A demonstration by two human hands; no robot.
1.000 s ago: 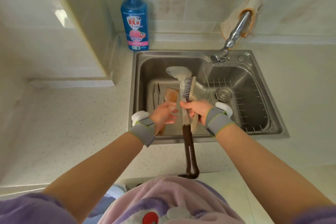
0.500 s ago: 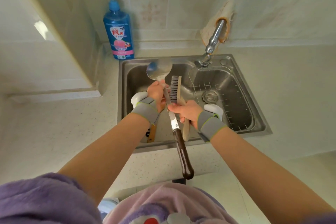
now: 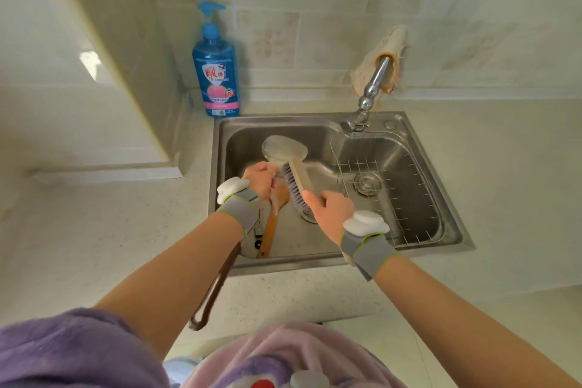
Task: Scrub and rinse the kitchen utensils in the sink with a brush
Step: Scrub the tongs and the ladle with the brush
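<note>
Right hand: fingers curled round the brush, over the front half of the sink.
Left hand: wrapped round the ladle shaft, handle jutting past the front edge.
Brush: bristles beside the ladle's neck.
Soap bottle: behind the back left corner.

Bright, soft daylight; glare patch on left wall, wide-angle bending at edges, mild blur overall.
</note>
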